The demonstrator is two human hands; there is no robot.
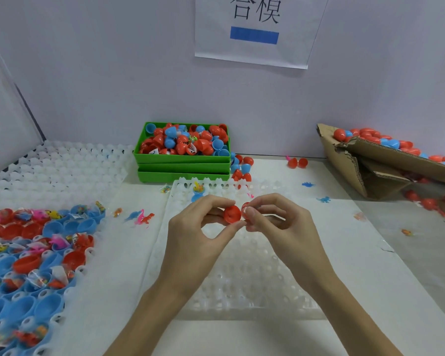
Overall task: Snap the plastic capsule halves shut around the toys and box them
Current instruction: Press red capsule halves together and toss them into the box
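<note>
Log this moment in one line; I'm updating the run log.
left hand: holds red capsule half | right hand: holds other red half | halves: not yet snapped

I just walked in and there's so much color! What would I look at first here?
Probably the two hands in the middle: the left hand and the right hand each pinch a red capsule half over a clear tray. Behind them sits a green bin heaped with red and blue capsule halves. At far right, a cardboard box holds closed capsules.
</note>
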